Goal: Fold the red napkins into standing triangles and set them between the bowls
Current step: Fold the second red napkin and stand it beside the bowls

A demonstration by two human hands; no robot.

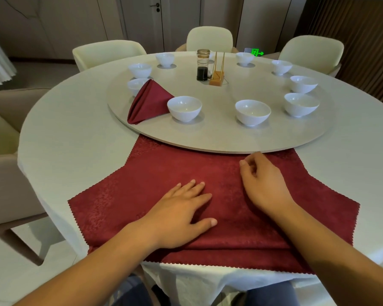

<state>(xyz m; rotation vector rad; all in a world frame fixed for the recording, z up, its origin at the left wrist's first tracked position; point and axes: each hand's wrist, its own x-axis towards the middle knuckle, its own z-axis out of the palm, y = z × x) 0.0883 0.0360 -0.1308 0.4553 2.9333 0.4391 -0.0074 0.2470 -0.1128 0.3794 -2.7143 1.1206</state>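
Observation:
A red napkin [142,191] lies spread flat on the table's near edge, its far corner tucked under the turntable [219,138] rim and its near edge folded over. My left hand [181,213] presses flat on the napkin's middle with straight fingers. Just right of it, my right hand [261,182] hovers over or rests on the cloth with its fingers loosely curled, holding nothing. One folded red napkin [149,102] stands as a triangle on the turntable between two white bowls [184,108] [135,86]. Several more white bowls [252,111] ring the turntable.
A dark sauce jar [202,65] and a gold chopstick stand [217,72] sit at the turntable's centre. Cream chairs [107,53] surround the round white-clothed table [71,133]. A beige chair [7,151] stands close on the left.

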